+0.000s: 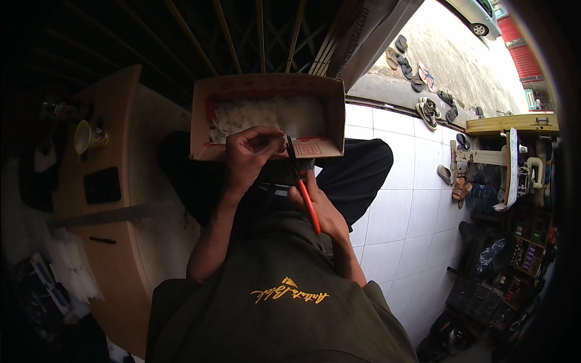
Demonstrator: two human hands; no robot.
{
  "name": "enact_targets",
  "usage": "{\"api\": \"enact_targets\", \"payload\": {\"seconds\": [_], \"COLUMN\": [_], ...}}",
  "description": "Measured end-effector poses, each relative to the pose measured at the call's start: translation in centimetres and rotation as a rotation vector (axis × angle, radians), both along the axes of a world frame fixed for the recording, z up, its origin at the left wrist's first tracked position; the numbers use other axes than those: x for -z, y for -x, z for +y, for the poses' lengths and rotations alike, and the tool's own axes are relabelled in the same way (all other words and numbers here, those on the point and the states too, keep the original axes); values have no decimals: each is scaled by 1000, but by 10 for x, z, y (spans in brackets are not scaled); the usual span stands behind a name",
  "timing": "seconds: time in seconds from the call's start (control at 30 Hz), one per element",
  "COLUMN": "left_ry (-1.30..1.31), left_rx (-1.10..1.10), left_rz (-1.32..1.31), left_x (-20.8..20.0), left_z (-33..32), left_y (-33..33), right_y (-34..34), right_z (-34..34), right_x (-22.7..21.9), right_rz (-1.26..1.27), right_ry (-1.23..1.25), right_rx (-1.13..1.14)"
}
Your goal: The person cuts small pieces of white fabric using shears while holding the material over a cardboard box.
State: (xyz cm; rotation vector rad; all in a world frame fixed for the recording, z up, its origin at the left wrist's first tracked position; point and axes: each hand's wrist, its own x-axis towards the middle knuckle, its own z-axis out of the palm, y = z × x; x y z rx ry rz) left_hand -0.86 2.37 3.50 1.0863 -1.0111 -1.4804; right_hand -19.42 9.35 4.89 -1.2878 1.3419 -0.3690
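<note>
My left hand point(249, 158) is closed in a pinch at the near edge of an open cardboard box point(203, 121). Between its fingertips is a small white piece point(284, 143), too small to name. In my right hand point(327, 209) is a slim tool with a red handle point(310, 209) and a long black front end; its exact kind does not show. The black tip points up, close beside the left fingertips. Inside the box, white chunky pieces point(248, 114) lie on the left and a paler, smoother white mass point(302, 115) on the right.
To the left stands a wooden table point(130, 272) with a yellow tub point(91, 138), a black flat object point(103, 186) and a pen-like item point(103, 241). Sandals and shoes point(428, 112) line the doorway at right. A cluttered shelf point(526, 248) stands far right, beside white floor tiles.
</note>
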Motion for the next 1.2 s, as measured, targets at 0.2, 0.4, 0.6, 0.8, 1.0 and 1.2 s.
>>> {"api": "enact_targets", "payload": {"seconds": [0.2, 0.4, 0.6, 0.8, 1.0, 1.2], "left_ry": [46, 6, 79, 63, 135, 84], "left_rx": [56, 65, 121, 117, 139, 148], "left_rz": [-139, -137, -217, -252, -293, -271], "left_x": [1, -6, -1, -7, -1, -6], "left_z": [1, 2, 0, 0, -3, -4], "left_y": [0, 1, -3, 0, -3, -2], "right_y": [1, 0, 0, 0, 0, -1], "right_z": [0, -2, -2, -2, -1, 1], "right_x": [3, -3, -2, 0, 4, 8], "right_rz": [-29, -34, -38, -59, -74, -112], "right_ry": [6, -44, -50, -51, -51, -52], "right_rx": [25, 25, 33, 47, 52, 83]}}
